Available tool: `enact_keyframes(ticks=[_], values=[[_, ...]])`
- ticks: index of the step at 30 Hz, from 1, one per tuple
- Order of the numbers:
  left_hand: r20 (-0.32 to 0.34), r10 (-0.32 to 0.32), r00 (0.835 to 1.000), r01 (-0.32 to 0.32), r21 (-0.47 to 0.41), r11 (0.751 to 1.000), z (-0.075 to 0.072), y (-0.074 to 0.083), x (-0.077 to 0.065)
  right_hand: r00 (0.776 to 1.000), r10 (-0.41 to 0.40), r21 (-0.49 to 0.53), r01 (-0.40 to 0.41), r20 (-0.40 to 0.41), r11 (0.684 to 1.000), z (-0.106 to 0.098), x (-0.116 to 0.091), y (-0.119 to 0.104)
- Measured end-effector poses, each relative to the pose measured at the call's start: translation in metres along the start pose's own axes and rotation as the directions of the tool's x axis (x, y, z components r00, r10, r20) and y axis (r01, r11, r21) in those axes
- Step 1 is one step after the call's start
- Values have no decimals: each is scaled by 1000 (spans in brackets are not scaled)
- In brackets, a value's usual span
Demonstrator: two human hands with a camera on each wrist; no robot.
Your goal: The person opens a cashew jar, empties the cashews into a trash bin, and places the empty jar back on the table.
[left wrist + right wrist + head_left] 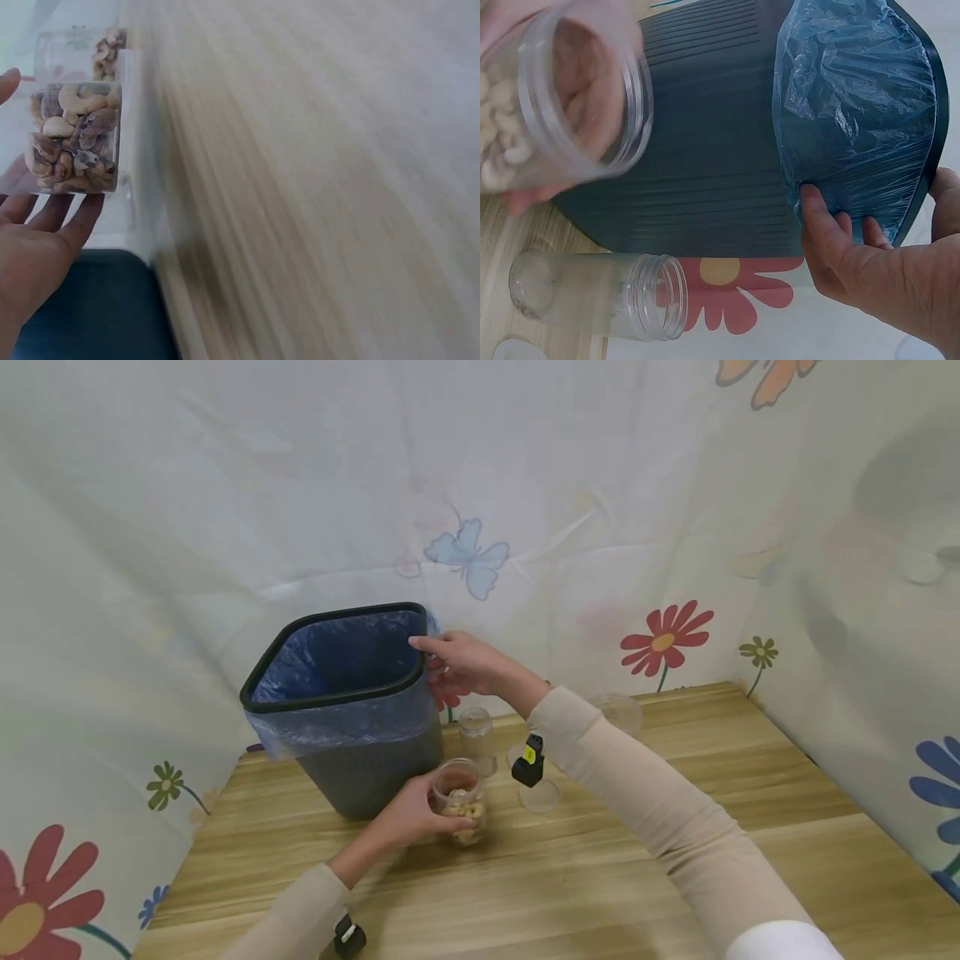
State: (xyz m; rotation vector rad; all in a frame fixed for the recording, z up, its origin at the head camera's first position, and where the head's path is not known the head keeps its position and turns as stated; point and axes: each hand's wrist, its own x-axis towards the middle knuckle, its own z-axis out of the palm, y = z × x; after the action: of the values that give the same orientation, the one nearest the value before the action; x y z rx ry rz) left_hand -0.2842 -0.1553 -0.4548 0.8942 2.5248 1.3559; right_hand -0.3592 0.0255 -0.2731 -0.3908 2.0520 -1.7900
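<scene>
My left hand (416, 810) holds an open clear jar (75, 139) of cashews and darker nuts, fingers and thumb curled round its side. In the right wrist view this jar (577, 97) shows its open mouth and pale cashews inside. The bin (367, 768) beside it is dark grey, lined with a blue plastic bag (337, 727) folded over its black rim. My right hand (468, 664) grips that rim at the right corner, thumb over the edge and fingers against the bag outside (855, 112).
A tall clear jar (477, 743) without a lid stands just behind the held jar. Clear round lids (540, 795) lie on the wooden table (637, 877) to its right. A clear container (618, 714) sits by the back wall, which carries a flower-printed sheet (562, 610).
</scene>
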Motion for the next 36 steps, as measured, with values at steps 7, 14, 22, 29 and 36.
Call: enact_keyframes(ticks=[7, 14, 22, 29, 36], values=[[-46, 35, 998, -34, 19, 999, -19, 3, -21, 1000, -4, 1, 4, 7, 1000, 1, -1, 2], [-75, 3, 997, -1, 22, 1000, -34, 9, -39, 1000, 13, 31, -13, -12, 999, 1, 1, 2], [-130, 63, 990, -58, 44, 997, -51, 14, -56, 1000, 20, 41, -20, -17, 999, 0, 1, 4], [-140, 127, 982, -148, -151, 977, -67, 29, -76, 1000, 27, 69, -26, -2, 997, 0, 1, 6], [-202, 56, 978, -64, -36, 997, -95, 61, -103, 999, 35, 97, -35, -3, 995, 2, 0, 5]])
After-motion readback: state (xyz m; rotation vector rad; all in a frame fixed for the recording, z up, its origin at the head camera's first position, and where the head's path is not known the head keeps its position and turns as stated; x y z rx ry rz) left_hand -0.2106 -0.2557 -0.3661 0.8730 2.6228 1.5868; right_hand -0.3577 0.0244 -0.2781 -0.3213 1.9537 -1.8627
